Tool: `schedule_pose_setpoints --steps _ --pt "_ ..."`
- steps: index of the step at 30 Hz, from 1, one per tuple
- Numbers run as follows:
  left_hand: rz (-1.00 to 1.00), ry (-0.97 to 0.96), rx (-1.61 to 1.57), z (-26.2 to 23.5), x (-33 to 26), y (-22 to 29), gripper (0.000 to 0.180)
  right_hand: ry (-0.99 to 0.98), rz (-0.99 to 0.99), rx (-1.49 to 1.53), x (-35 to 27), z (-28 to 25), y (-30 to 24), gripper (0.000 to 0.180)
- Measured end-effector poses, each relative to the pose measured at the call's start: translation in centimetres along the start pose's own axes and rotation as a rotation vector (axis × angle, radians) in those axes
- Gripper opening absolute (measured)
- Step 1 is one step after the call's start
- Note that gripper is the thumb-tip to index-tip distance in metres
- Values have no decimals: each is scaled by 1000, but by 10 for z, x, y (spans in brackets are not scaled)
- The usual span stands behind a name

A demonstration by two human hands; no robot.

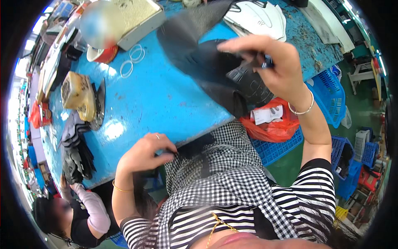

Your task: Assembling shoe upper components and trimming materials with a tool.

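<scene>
My right hand (275,64) is raised over the right part of the table, its fingers bent round a small dark thing with a bit of blue; its kind is unclear. Below and beside it lie black, leather-like sheet pieces (195,58), blurred at the upper end. One black piece (259,89) with stitched-looking lines and a shiny patch reaches the table's front edge. At that same edge, further left, my left hand (149,151) hovers with bent fingers, its thumb apart from the forefinger and nothing visible in it. Dark material (195,145) lies close to its fingertips, on my checked apron.
White cut templates (259,18) lie at the back of the blue table (141,103). To the left are clear rings (132,60), a red tape roll (103,54), a yellowish block (76,91) and stacked black pieces (76,153). Right: a red bag (273,128), blue crates (329,97). A co-worker (78,211) is at lower left.
</scene>
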State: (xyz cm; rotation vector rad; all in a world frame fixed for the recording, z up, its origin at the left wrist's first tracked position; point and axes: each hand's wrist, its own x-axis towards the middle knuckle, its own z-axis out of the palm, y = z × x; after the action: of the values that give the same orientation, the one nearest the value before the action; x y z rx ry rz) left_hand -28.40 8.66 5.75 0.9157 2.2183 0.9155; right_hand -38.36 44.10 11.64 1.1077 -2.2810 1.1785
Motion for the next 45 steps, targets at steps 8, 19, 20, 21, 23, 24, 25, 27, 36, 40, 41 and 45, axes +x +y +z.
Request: schedule_pose_setpoints --steps 8,19,20,21,23,24,25,27,36,40,41,45 --pt "-22 262 -155 -94 102 31 19 -333 89 -550 -80 0 -2 22" --pt "-34 -30 119 -107 273 16 67 -13 419 -301 -118 39 -12 37" --pt "-83 -88 126 -111 274 20 66 -9 428 -301 -119 39 -12 37" --pt "-130 -143 133 -115 277 24 66 -4 423 -292 -121 38 -10 35" --pt "-38 -33 192 -111 271 26 65 2 420 -283 -120 35 -9 34" --pt "45 88 253 -108 261 26 64 -5 410 -277 -117 34 -11 37" --pt "84 134 306 -103 255 26 65 -11 413 -280 -118 33 -13 40" --pt "119 180 305 -95 237 30 64 -12 417 -282 -118 32 -12 40" --pt "-350 11 -30 -108 204 42 66 -20 388 -259 -111 31 -7 35" --pt "-285 122 -270 -75 167 26 68 -63 372 -216 -98 30 -3 33" --pt "-356 106 -510 -68 159 20 65 -112 345 -218 -90 26 2 33" --pt "-372 318 -990 -34 104 24 66 -68 496 97 -27 20 24 27"
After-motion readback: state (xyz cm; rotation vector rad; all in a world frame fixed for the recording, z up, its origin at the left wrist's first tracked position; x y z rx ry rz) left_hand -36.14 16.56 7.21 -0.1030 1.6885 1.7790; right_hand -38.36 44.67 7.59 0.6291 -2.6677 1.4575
